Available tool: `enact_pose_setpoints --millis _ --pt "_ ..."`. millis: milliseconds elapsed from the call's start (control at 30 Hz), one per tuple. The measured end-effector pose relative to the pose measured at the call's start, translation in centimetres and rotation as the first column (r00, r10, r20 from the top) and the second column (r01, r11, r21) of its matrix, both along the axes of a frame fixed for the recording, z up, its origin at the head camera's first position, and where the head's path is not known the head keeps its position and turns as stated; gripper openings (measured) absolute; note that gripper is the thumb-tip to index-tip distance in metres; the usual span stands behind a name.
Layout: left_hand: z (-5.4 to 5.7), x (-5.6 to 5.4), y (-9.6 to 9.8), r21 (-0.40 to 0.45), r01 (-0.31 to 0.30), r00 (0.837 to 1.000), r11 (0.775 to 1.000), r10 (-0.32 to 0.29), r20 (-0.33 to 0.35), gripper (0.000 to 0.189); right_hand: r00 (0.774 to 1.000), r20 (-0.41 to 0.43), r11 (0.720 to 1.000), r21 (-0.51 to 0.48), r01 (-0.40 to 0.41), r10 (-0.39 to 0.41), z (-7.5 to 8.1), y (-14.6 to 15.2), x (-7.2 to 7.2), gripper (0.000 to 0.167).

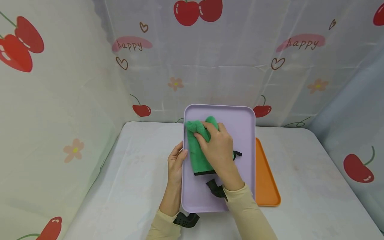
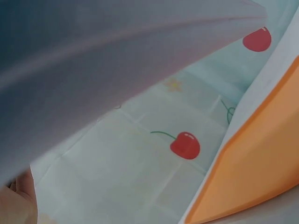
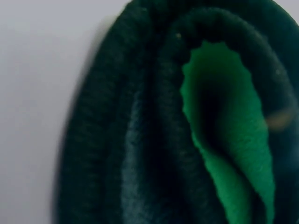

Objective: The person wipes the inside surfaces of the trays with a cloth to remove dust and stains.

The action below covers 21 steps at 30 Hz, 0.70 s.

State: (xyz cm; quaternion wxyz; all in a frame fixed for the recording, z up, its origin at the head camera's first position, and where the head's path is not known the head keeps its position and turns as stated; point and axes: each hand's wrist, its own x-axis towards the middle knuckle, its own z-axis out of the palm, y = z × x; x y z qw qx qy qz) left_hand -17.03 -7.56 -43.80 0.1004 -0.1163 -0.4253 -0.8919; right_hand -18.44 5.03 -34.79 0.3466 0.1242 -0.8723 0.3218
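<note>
A light purple rectangular tray is held up, tilted to face the head camera. My left hand grips its left edge, thumb at the rim. Against the tray's inner face lies a folded green cloth with black edging; my right hand pinches it, fingers bunching its upper part. The right wrist view shows only the dark edging and green folds of the cloth close up. In the left wrist view the tray's underside hides most of the left hand.
An orange tray lies on the white table, partly behind the purple one. Cherry-patterned curtains stand at the back and both sides. Black wrist straps hang at the sleeves.
</note>
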Motion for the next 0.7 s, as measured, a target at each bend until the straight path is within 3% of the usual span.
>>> enact_pose_setpoints --millis 433,700 --pt "0.1 -0.1 -1.2 0.016 0.005 0.999 1.0 -0.005 -0.036 0.039 0.995 0.071 0.995 -0.061 0.077 -0.073 0.0 3.5 -0.1 0.037" --pt "0.4 -0.1 -1.7 0.067 0.017 0.999 0.998 -0.015 -0.033 0.039 0.963 0.212 0.974 -0.119 0.193 -0.165 -0.1 6.4 -0.7 0.041"
